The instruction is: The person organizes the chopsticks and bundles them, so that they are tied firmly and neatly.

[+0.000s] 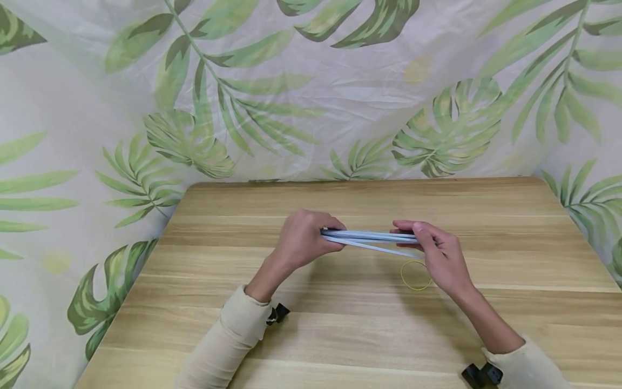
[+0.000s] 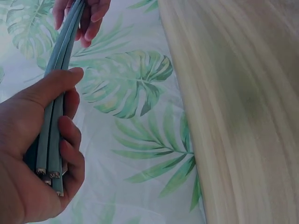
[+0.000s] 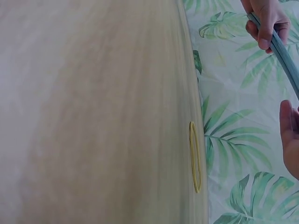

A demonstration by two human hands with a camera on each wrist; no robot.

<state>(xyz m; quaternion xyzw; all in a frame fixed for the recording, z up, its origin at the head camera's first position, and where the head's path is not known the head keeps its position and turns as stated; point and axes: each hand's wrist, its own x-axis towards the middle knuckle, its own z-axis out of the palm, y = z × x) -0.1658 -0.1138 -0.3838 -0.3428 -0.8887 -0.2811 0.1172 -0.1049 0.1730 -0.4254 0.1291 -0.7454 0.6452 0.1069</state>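
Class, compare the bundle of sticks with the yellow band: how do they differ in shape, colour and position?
Shape: the bundle of sticks is several long, straight pieces; the yellow band is one thin closed loop.
Colour: the bundle of sticks looks bluish; the band is yellow.
Position: the bundle of sticks is held up above the table, while the band lies on it.
Shared: both are made of slender parts.

Head view evenly lit, soft shadows across the tabletop [image 1: 350,346], wrist views dimmer, bluish, softly blurred
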